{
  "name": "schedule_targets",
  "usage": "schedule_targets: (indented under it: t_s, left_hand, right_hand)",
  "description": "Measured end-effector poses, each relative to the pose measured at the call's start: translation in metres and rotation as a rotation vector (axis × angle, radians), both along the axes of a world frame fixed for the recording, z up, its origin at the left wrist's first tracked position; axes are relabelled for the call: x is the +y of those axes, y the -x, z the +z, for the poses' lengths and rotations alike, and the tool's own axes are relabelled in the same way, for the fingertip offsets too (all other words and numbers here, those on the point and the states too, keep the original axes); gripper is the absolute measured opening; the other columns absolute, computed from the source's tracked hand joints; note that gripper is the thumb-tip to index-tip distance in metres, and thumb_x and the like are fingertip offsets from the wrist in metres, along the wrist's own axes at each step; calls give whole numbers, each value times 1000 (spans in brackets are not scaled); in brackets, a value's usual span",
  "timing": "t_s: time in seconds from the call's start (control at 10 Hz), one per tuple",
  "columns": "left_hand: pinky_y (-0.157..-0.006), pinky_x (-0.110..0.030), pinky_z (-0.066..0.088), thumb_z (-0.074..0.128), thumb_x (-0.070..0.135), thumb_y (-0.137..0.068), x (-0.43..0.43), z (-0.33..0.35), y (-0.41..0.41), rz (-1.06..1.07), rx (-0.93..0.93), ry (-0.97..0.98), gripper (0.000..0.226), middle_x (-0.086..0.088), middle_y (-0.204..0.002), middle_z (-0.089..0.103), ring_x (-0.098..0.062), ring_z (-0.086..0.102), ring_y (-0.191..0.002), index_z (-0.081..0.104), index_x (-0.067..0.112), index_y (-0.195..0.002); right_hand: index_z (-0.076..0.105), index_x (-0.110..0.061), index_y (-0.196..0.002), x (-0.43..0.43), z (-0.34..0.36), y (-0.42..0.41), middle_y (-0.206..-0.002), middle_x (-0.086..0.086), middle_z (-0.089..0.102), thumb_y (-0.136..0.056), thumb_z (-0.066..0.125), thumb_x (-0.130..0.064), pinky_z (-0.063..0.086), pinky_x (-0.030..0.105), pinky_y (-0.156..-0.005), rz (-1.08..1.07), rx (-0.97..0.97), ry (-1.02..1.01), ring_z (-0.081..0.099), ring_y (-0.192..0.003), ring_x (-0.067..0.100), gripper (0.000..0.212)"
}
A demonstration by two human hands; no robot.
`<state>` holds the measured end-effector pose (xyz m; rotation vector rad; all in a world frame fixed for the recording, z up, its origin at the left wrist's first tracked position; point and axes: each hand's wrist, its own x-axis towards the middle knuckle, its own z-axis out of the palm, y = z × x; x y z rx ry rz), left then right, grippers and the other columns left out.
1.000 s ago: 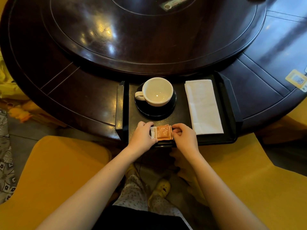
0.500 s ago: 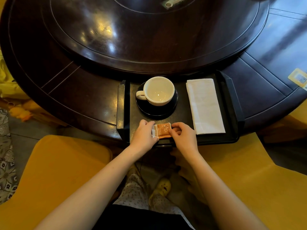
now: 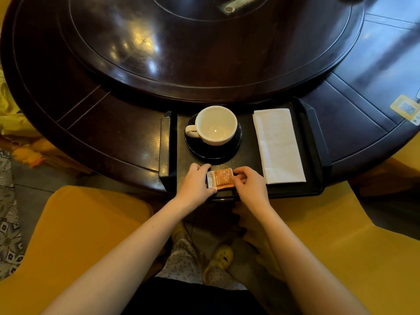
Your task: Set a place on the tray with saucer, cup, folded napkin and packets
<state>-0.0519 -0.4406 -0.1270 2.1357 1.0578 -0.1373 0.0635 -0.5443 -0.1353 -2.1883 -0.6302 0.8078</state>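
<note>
Dark, glossy and round, the desk carries a black tray at its near edge. On the tray, a white cup sits on a black saucer, with the folded napkin to their right. Over the last second the hands barely moved: the left hand and right hand each keep a closed grip on one end of the orange packets, squaring them at the tray's front edge. Likely the final touch.
</note>
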Motion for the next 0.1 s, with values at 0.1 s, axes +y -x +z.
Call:
schedule_targets:
  t_s: [0.1]
  left_hand:
    - [-94, -37, 50, 77, 24, -72, 14, 15, 2, -68, 96, 35, 83, -8, -132, 45, -23, 57, -108, 32, 19, -142]
  right_hand:
    - [55, -11, -121, 0, 14, -16, -83, -5, 58, -91, 55, -17, 48, 25, -73, 81, 30, 113, 55, -75, 9, 30]
